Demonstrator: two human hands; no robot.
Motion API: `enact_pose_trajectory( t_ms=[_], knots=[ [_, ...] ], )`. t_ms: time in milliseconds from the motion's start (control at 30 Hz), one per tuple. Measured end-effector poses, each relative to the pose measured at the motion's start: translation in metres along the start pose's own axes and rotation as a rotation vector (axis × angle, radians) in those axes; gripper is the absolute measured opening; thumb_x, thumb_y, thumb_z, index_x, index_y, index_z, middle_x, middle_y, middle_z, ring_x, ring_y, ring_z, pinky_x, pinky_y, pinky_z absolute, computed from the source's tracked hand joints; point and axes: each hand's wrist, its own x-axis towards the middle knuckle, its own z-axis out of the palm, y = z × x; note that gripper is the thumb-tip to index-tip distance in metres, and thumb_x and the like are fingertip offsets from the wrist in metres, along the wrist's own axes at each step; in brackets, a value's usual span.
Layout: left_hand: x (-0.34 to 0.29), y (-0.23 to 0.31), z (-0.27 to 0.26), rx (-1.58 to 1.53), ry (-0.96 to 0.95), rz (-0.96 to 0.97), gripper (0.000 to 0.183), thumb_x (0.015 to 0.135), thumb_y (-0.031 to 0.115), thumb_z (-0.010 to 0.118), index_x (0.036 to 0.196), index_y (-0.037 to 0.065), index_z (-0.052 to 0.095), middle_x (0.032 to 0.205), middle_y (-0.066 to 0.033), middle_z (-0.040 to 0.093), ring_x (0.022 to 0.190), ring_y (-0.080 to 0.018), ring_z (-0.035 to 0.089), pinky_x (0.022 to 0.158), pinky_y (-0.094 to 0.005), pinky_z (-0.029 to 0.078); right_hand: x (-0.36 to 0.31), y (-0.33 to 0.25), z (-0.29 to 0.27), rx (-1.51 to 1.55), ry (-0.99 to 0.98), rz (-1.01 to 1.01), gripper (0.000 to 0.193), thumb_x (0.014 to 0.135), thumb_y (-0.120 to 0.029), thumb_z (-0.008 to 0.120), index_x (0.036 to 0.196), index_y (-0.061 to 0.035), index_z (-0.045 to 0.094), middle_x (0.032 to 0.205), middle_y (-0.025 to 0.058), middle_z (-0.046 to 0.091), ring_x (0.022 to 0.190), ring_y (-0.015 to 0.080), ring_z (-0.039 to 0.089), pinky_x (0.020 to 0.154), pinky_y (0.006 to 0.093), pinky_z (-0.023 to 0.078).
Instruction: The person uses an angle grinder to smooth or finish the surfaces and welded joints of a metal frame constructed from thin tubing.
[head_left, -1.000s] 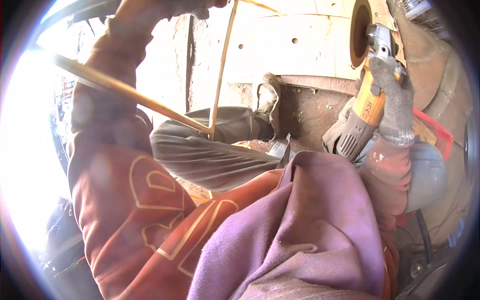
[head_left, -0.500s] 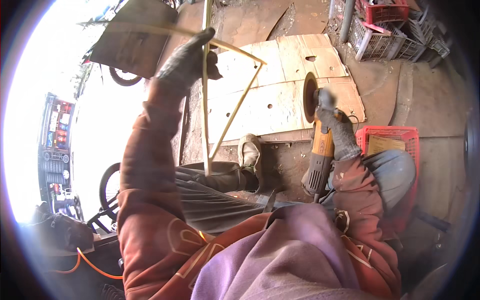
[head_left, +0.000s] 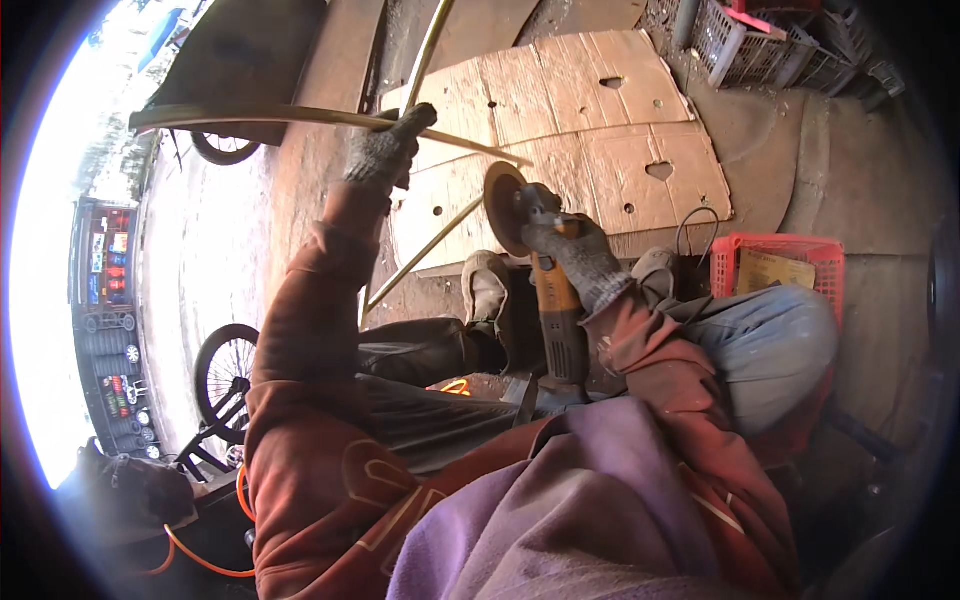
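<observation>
Flat tan cardboard package (head_left: 776, 270) stands in the red crate (head_left: 730, 262), just right of the grinder-gripping right hand (head_left: 575, 255); colourful shopfront signs (head_left: 105, 260) far left.

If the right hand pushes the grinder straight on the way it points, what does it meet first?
Probably the thin yellowish metal rod frame held by the left hand: the right hand aims the yellow angle grinder disc toward it. Depth is unclear.

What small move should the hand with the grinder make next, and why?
Probably bring the grinder forward and up to the metal rod. The right hand grips the grinder with its disc apart from the rod, below and to the right of it, while the left hand holds the rod raised.
</observation>
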Motion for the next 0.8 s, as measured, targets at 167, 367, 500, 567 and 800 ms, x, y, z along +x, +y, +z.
enact_pose_trajectory(
  t_ms=[167,367,500,567,800],
  knots=[
    [0.004,-0.030,-0.031,0.070,-0.034,-0.010,0.031,0.089,0.035,0.071,0.092,0.005,0.067,0.058,0.0011,0.051,0.048,-0.0105,0.049,0.047,-0.0263,0.043,0.021,0.031,0.043,-0.008,0.038,0.052,0.041,0.072,-0.021,0.087,0.099,-0.0012,0.063,0.085,0.0058,0.068,0.068,0.0133,0.065,0.060,0.0279,0.054],
    [0.005,-0.003,-0.101,-0.521,-0.116,0.363,0.037,0.099,0.035,0.049,0.070,0.013,0.049,0.064,-0.0019,0.044,0.059,-0.0165,0.045,0.068,-0.0437,0.049,0.013,0.039,0.071,0.136,-0.040,-0.073,0.030,0.077,-0.022,0.080,0.094,-0.0004,0.068,0.086,0.0029,0.069,0.075,0.0104,0.064,0.065,0.0283,0.053],
    [-0.012,0.011,-0.069,-0.590,0.086,0.358,0.055,0.104,0.047,0.042,0.058,0.020,0.030,0.051,0.0020,0.021,0.043,-0.0151,0.023,0.050,-0.0403,0.038,0.025,0.038,0.080,0.143,-0.223,-0.234,0.028,0.079,-0.017,0.077,0.101,-0.0018,0.068,0.086,0.0014,0.069,0.075,0.0089,0.063,0.068,0.0288,0.052],
    [-0.009,0.011,-0.070,-0.597,0.101,0.365,0.057,0.104,0.049,0.043,0.057,0.020,0.030,0.049,0.0024,0.020,0.042,-0.0147,0.021,0.050,-0.0395,0.037,0.034,0.040,0.090,0.186,-0.172,-0.326,0.029,0.081,-0.018,0.076,0.105,-0.0031,0.069,0.086,0.0011,0.069,0.075,0.0089,0.062,0.068,0.0294,0.052],
    [-0.005,0.018,-0.082,-0.529,-0.016,0.376,0.056,0.103,0.049,0.042,0.056,0.020,0.030,0.054,0.0026,0.023,0.048,-0.0148,0.024,0.057,-0.0389,0.037,0.066,0.056,0.047,0.060,-0.066,-0.043,0.021,0.084,-0.015,0.077,0.099,-0.0036,0.069,0.076,0.0011,0.067,0.064,0.0094,0.063,0.059,0.0231,0.050]
  ],
)
